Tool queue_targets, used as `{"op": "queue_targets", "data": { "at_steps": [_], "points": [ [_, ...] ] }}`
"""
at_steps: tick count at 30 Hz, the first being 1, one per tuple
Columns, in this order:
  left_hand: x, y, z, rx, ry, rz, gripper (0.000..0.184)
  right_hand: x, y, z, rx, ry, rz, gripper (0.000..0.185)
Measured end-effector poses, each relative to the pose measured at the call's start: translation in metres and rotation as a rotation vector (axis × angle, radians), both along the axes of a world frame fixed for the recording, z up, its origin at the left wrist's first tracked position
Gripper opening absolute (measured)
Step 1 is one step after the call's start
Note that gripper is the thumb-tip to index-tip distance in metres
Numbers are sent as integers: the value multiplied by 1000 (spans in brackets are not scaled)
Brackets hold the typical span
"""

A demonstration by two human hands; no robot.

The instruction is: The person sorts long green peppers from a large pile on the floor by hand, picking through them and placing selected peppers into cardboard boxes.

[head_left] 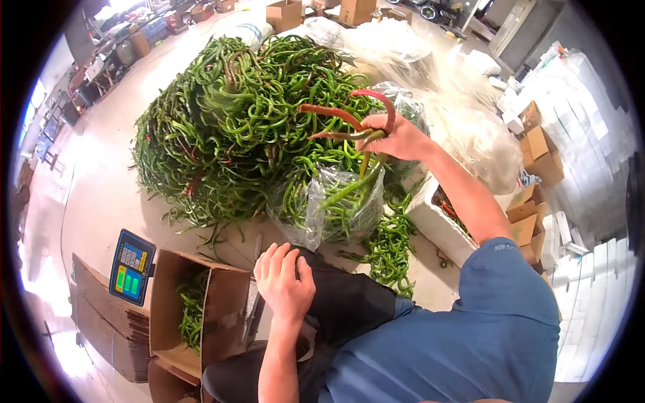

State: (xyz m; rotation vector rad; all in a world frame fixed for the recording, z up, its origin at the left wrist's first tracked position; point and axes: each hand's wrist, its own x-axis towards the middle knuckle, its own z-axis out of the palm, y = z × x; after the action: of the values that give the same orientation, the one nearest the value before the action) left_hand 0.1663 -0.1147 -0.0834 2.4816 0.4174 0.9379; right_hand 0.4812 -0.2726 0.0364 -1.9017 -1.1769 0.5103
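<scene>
My right hand (396, 138) is closed around a few long chili peppers (339, 115), some red and some green. It holds them above a clear plastic bag (314, 208) with green peppers in it. Fingers loosely stretched, my left hand (284, 279) is over my knee and holds nothing. Behind the bag rises a large heap of green chili peppers (222, 127) with scattered red ones. More green peppers (392, 252) lie on the floor to the right of the bag.
A cardboard box (225, 309) with some peppers stands at left, beside a scale display (132, 267) and flattened cartons (107, 316). A white foam box (430, 221) sits under my right arm. Plastic sheeting (470, 134) and open cartons (541, 151) are at right.
</scene>
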Motion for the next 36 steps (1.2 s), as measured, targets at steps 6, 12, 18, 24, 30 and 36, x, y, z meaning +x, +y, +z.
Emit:
{"op": "queue_targets", "data": {
  "at_steps": [6,12,18,24,30,36],
  "points": [
    [-5,-14,14,-107,-86,-73,17,-32,-6,16,29,107,95,19],
    [7,-33,52,-680,-71,-256,16,-42,-21,18,116,362,137,20],
    [11,-54,36,-992,43,-344,19,-45,-81,11,157,464,-101,23],
    [22,-58,24,-1491,-151,-354,35,-12,-238,-17,111,228,-535,18],
    [40,-82,1,-1364,96,-411,31,25,-394,-79,-48,175,-1105,27],
    [46,-87,-7,-1258,180,-427,22,22,-391,-94,-27,145,-1123,29]
  ]
}}
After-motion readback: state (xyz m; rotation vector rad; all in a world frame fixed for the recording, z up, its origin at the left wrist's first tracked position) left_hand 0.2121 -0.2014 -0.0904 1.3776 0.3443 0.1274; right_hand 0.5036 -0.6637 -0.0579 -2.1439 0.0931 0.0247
